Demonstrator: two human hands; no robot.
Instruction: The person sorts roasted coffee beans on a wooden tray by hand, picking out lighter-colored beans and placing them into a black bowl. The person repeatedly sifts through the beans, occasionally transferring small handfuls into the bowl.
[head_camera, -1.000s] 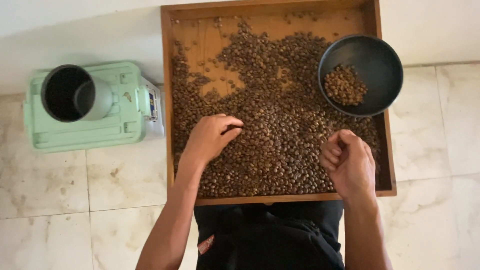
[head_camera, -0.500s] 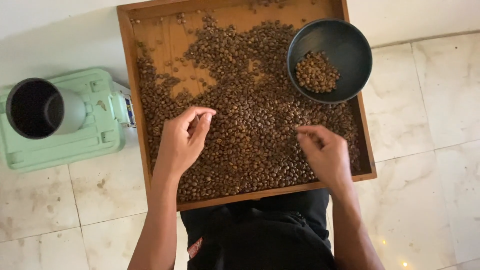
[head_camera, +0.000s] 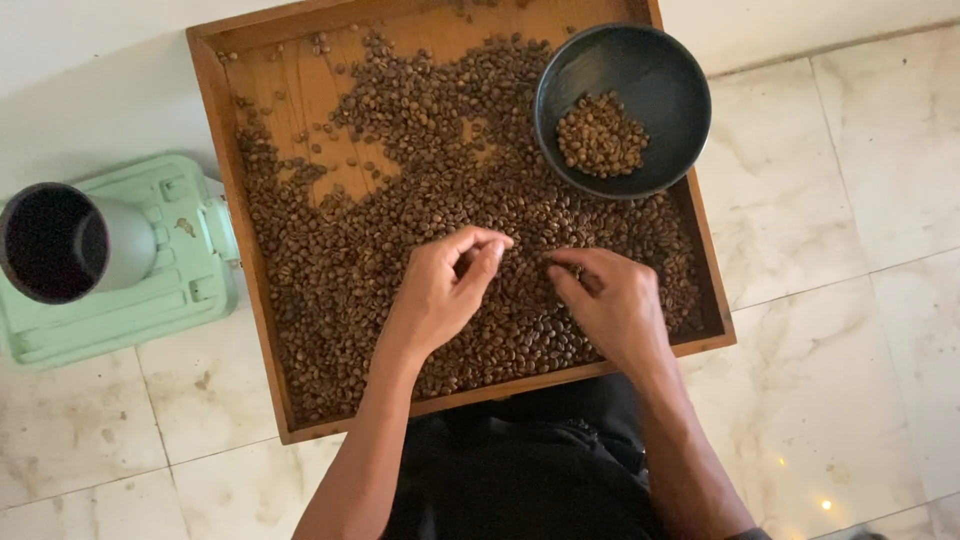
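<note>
- On the wooden tray (head_camera: 215, 130), a square box with a raised rim, lies a dense layer of brown coffee beans (head_camera: 350, 270); bare wood shows only in the upper left part of it.
- Tray rests on a pale marbled tile floor (head_camera: 860, 200), its near edge just above the person's dark-clothed lap (head_camera: 520, 480).
- Left hand (head_camera: 440, 295): resting on the beans near the tray's middle, fingers curled, thumb and forefinger tips drawn together over the bean layer. Whether a bean sits between them cannot be told.
- Right hand (head_camera: 615, 305): just beside the left, palm down on the beans, fingertips bent down into the layer at their left end. Loosely curled; grip on any bean cannot be told.
- Hands near each other, not touching; a narrow strip of beans shows between them.
- Dark round bowl (head_camera: 665, 90) stands in the tray's upper right corner, holding a small heap of paler sorted beans (head_camera: 600, 135); well apart from both hands.
- Left of the tray, on the floor: a mint-green scale (head_camera: 150, 300), with a dark cylindrical cup (head_camera: 55, 245) standing on it; scale's right edge just beside the tray wall.
</note>
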